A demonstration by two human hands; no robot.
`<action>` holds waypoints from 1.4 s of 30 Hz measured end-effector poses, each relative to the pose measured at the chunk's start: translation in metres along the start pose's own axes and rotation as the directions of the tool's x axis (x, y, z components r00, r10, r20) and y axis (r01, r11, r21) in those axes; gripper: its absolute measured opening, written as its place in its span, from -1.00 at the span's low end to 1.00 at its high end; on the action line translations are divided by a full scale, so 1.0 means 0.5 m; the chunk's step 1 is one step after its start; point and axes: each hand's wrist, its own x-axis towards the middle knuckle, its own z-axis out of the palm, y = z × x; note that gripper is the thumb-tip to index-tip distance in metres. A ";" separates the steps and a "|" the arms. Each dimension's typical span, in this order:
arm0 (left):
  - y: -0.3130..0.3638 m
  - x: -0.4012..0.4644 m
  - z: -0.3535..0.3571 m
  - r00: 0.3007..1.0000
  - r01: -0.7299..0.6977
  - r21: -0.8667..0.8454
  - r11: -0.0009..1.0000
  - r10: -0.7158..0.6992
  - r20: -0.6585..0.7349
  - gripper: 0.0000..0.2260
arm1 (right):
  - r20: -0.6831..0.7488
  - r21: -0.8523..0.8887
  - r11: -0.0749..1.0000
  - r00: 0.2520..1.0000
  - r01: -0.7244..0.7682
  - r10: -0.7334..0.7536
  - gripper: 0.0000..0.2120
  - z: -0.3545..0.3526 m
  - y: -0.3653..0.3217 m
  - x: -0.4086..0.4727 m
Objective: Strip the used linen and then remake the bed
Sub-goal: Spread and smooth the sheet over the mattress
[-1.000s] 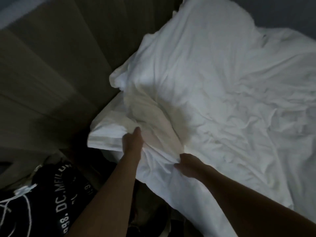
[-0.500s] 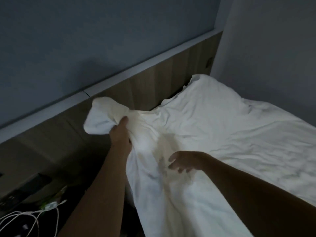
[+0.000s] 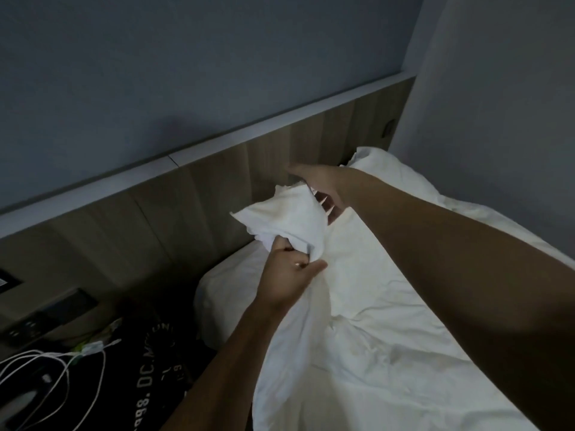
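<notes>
Beside the bed, white cables and a dark printed garment could snag trailing cloth. At the headboard, the left hand grips the bunched corner of the white sheet, lifted off the mattress; it could slip loose. Farther right, the right hand reaches over it, fingers spread, holding nothing I can make out.

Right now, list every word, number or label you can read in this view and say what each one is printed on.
"998. DC.M": white print on the black fabric item beside the bed, running up it; the letters after the M fade into a fold.
An arc of white letters above it on the same item: too blurred to read.
Small figures beside it, perhaps "9": too blurred to be sure.
Wall panel at the left edge: nothing readable on it.
</notes>
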 end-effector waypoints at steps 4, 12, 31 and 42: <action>0.022 -0.022 0.006 0.995 -0.085 -0.039 0.996 0.082 -0.054 -0.84 | -0.003 -0.247 0.967 0.998 -0.061 0.062 -0.72 0.024 0.024 0.017; 0.000 -0.054 0.031 0.736 0.605 -0.312 0.732 -0.664 -0.132 -0.03 | -0.130 -0.024 0.999 0.991 -0.034 0.031 -0.79 -0.033 0.071 -0.016; 0.200 -0.107 0.190 0.172 0.006 0.327 0.945 -0.323 0.931 -0.84 | -0.168 -0.292 0.939 0.976 -0.184 0.140 -0.89 -0.138 0.586 -0.229; 0.245 0.023 0.414 0.507 0.606 0.205 0.769 -0.572 0.645 -0.42 | -0.160 -0.202 0.968 0.981 -0.146 0.114 -0.79 -0.086 0.714 -0.327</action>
